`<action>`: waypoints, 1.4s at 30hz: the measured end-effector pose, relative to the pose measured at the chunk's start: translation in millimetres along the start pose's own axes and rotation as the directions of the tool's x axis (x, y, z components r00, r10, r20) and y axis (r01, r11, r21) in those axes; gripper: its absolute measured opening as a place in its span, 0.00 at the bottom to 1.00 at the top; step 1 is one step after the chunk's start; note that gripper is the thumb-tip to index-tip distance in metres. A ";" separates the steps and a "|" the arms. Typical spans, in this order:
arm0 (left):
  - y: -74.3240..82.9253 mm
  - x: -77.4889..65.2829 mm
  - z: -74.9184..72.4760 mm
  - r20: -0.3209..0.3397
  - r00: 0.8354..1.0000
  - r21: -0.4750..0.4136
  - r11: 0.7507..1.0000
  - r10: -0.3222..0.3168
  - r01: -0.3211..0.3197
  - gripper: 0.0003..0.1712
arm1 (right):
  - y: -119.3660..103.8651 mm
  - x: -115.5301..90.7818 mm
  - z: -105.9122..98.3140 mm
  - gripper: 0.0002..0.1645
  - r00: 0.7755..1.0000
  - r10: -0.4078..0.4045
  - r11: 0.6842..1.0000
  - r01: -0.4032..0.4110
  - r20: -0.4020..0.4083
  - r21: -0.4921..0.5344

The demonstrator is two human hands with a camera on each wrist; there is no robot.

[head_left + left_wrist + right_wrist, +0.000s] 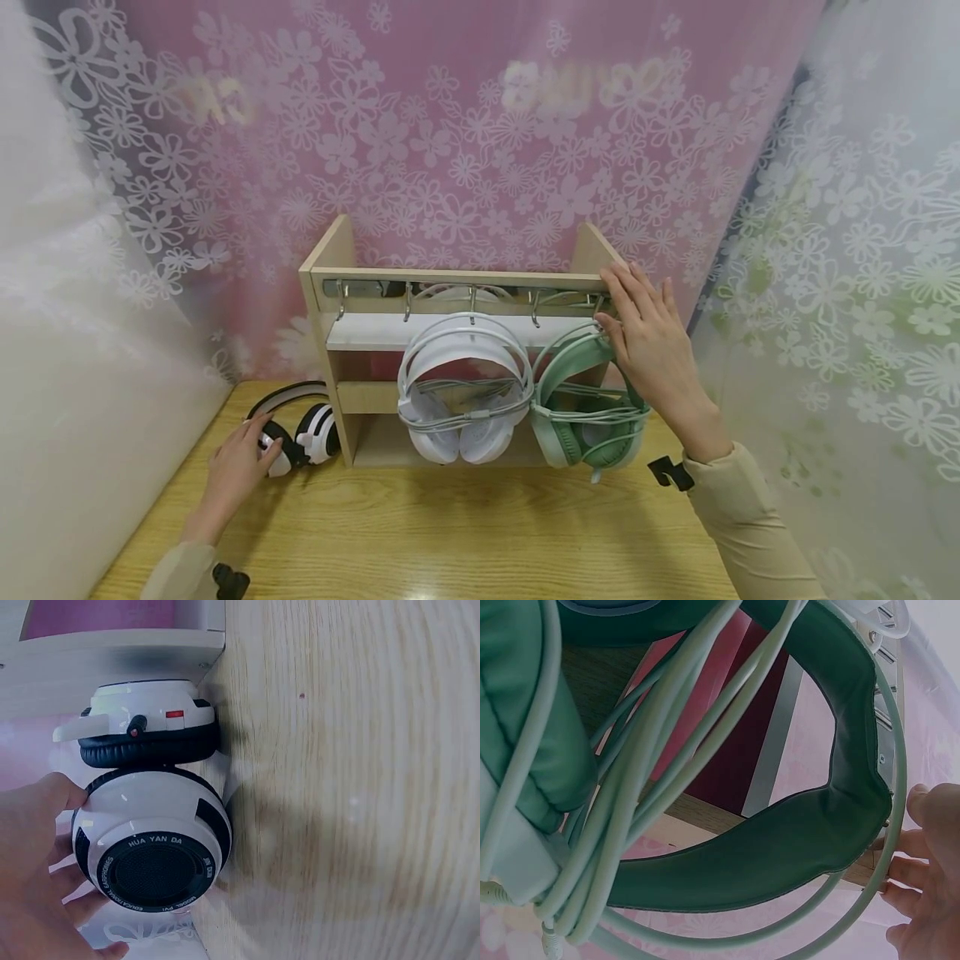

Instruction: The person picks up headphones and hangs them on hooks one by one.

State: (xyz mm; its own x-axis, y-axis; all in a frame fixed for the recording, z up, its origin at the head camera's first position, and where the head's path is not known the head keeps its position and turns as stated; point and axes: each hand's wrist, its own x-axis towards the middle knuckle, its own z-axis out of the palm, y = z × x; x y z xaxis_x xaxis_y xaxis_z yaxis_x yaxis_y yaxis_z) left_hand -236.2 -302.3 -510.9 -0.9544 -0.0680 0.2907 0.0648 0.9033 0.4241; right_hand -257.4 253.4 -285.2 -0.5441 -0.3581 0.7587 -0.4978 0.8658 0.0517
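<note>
Black-and-white headphones (318,433) lie on the table at the left of a wooden rack (303,304). My left hand (236,462) grips one ear cup (157,847), thumb on its near edge and fingers round its far side. At the rack's upper right end rests my right hand (652,342), its fingers extended over the corner. Right below it, green headphones (551,433) hang with their cable wound across; their padded headband (780,832) shows in the right wrist view. White headphones (427,358) hang from the rack's middle hook.
Several metal hooks (408,302) line the rack's front, above a white shelf (360,331). The wood-grain table (450,533) extends in front. A pink floral curtain (465,125) hangs behind, with pale sheets (847,333) at both sides.
</note>
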 end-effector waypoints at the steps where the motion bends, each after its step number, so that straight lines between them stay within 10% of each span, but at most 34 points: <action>1: 0.5 -1.3 -0.1 -0.003 1.000 -0.003 1.000 -0.004 0.004 0.32 | 0.1 0.0 0.1 0.34 1.000 -0.001 1.000 0.001 0.000 -0.001; 42: 14.2 -39.1 -12.8 0.007 0.994 -0.011 0.994 -0.112 0.112 0.30 | 2.6 -0.8 4.1 0.34 1.000 0.000 1.000 0.000 -0.017 0.012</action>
State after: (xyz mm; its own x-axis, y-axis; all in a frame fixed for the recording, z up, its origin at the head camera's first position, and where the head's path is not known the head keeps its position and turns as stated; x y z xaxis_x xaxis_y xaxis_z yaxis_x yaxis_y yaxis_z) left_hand -194.3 -292.2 -505.2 -0.9577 -0.1658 0.2351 -0.0394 0.8851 0.4637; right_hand -261.1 254.5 -288.3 -0.5325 -0.3517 0.7699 -0.5057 0.8616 0.0438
